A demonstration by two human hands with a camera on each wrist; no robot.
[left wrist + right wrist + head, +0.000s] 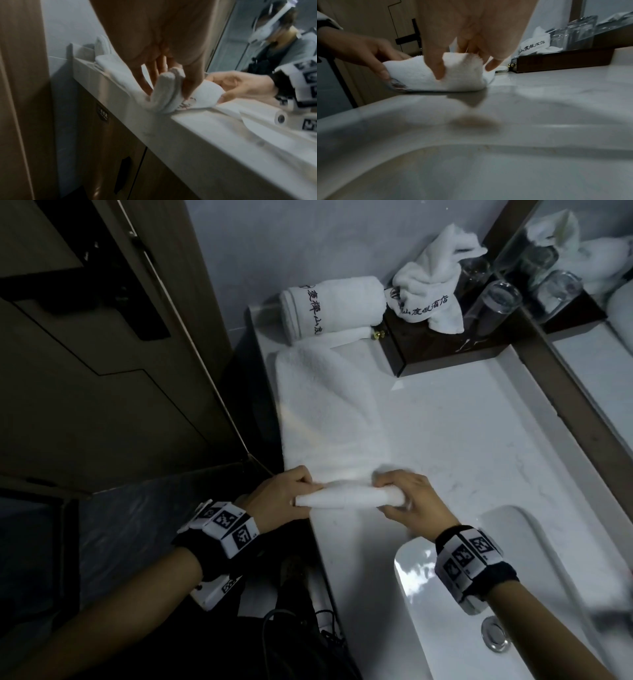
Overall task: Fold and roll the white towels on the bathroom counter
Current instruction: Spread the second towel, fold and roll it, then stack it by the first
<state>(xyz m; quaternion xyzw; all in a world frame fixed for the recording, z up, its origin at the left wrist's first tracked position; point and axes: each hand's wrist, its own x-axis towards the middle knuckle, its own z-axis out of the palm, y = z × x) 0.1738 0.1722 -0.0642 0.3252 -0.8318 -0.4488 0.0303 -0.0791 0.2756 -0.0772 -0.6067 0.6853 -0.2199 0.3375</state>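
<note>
Head view: a long white towel (329, 405) lies flat on the desk (479, 433), along its left edge. Its near end is rolled up a bit. The left hand (279, 496) curls round the left end of the roll & the right hand (409, 496) curls round the right end. Both wrists wear black bands w/ black-and-white square codes. At the far end sits a rolled towel (334, 304) w/ black Chinese writing on it. A crumpled towel (433, 289), also w/ Chinese writing, lies on a dark tray (442, 347) next to some glasses (496, 299). The sink (445, 611) is near, on the right.

Left wrist view: only here, the mirror (257, 33) shows the person w/ a white headset. A small dark label is on the cabinet (102, 135) under the desk; too blurry to read. Fingers (144, 81) & thumb pinch the roll's end.

Right wrist view: only here, a black door handle (416, 35) shows on the left. The thumb (436, 65) presses the front of the roll, fingers go behind.
</note>
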